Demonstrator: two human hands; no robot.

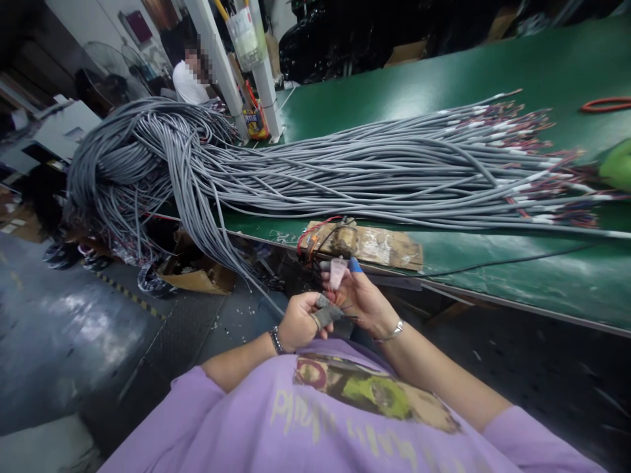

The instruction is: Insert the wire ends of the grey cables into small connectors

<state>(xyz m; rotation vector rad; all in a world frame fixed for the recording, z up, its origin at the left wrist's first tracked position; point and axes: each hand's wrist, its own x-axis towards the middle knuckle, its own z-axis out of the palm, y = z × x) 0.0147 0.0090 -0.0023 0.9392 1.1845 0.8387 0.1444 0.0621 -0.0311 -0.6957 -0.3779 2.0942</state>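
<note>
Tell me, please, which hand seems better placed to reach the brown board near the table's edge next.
Probably the right hand: it lies farther forward, nearer the brown board, though it seems to hold a pale piece. The left hand sits closer to the body, apparently closed around a grey cable.

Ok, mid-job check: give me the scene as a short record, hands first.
Left hand: closed around a grey cable
Right hand: beside the left, near thin wires; grip unclear
Pale piece: at the right hand's fingers; held or worn, cannot tell
Grey cables: long bundle along the green table
Cardboard: at the table's near edge
</note>
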